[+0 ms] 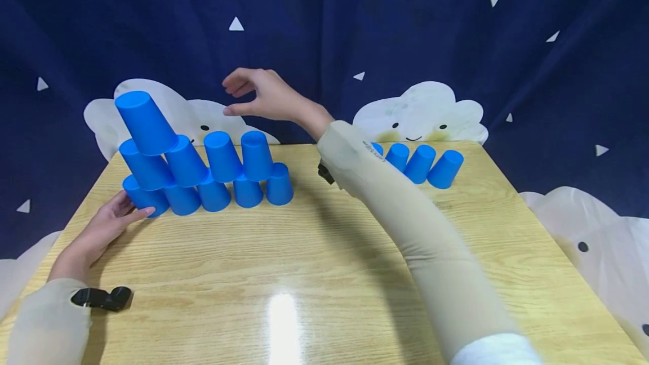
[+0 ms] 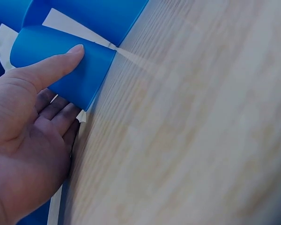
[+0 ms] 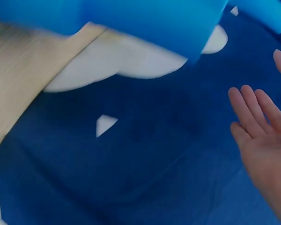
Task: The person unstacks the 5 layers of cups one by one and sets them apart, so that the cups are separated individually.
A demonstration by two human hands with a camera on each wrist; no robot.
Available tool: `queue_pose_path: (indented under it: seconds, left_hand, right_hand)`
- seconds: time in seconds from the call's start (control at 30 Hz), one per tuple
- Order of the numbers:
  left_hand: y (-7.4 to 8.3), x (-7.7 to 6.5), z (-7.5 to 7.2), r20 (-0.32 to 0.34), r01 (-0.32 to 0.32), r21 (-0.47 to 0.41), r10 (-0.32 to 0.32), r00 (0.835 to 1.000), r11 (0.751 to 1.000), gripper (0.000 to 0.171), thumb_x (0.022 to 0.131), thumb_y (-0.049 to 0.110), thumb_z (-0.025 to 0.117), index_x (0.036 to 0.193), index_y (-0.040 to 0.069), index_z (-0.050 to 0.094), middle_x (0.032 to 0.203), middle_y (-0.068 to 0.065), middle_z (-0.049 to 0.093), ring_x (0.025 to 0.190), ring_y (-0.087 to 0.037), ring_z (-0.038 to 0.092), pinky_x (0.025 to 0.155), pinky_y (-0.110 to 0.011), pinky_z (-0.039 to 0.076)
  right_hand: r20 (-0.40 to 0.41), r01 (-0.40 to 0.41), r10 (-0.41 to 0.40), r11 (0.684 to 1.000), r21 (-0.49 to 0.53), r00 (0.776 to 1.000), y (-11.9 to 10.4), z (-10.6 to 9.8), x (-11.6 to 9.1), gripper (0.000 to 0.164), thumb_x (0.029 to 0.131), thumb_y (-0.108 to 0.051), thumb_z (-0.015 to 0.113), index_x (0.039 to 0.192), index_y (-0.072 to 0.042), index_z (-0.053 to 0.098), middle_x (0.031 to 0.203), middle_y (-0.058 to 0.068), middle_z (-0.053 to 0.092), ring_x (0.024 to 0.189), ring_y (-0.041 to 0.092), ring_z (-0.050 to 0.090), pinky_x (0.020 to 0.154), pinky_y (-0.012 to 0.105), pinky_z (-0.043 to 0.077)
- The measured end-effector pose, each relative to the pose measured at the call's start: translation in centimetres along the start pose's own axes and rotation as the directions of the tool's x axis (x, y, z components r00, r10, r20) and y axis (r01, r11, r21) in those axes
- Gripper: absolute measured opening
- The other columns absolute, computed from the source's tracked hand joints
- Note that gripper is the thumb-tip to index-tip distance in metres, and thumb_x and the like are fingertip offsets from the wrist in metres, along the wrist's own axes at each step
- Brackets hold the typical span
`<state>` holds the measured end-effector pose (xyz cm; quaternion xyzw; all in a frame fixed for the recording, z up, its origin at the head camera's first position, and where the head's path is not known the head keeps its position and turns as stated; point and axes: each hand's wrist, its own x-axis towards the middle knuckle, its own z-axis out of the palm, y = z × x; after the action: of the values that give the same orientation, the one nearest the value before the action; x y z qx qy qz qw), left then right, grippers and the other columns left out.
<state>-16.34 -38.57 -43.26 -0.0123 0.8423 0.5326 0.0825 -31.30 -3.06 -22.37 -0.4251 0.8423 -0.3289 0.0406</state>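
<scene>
Upside-down blue cups form a tiered stack on the left of the table. One cup (image 1: 147,124) stands alone on the third tier, at the left end, above a second-tier cup (image 1: 146,167). With thumb in front and fingers round the far side, my left hand (image 1: 105,222) holds the leftmost bottom cup (image 1: 145,197); the left wrist view shows the thumb flat against that cup (image 2: 82,75). My right hand (image 1: 266,94) is raised in the air above the right part of the stack, right of the top cup. Its fingers are spread from the thumb, and the palm (image 3: 267,150) holds nothing.
Several more upside-down blue cups (image 1: 419,164) stand in a row at the back right, partly hidden by my right sleeve (image 1: 405,224). Behind the wooden table (image 1: 243,275) hangs a dark blue curtain (image 1: 405,27) with clouds and white triangles.
</scene>
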Motion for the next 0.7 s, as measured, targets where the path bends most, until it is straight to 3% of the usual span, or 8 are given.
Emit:
queue_pose_path:
  seconds: [0.33, 0.7]
  left_hand:
    - [0.1, 0.3, 0.0, 0.004, -0.007, -0.013, 0.007, 1.0, 1.0, 0.083, 0.102, 0.032, 0.052, 0.157, 0.019, -0.008, 0.16, -0.026, -0.002, 0.143, -0.048, 0.0, 0.108, -0.072, 0.005]
    - [-0.4, 0.2, 0.0, 0.008, -0.009, 0.004, 0.009, 1.0, 1.0, 0.082, 0.103, 0.033, 0.052, 0.157, 0.017, -0.008, 0.159, -0.028, -0.001, 0.143, -0.05, 0.002, 0.109, -0.071, 0.008]
  right_hand:
    - [0.044, 0.024, -0.027, 0.997, 0.07, 0.999, -5.6, 3.0, 3.5, 0.066, 0.089, -0.032, 0.074, 0.144, -0.008, 0.046, 0.142, 0.002, 0.052, 0.124, 0.004, 0.051, 0.097, 0.008, 0.039]
    - [0.089, -0.025, 0.015, 0.994, 0.104, 0.996, -7.8, 6.6, 5.8, 0.071, 0.088, -0.031, 0.075, 0.149, -0.013, 0.041, 0.147, -0.006, 0.048, 0.126, -0.001, 0.048, 0.099, 0.008, 0.038]
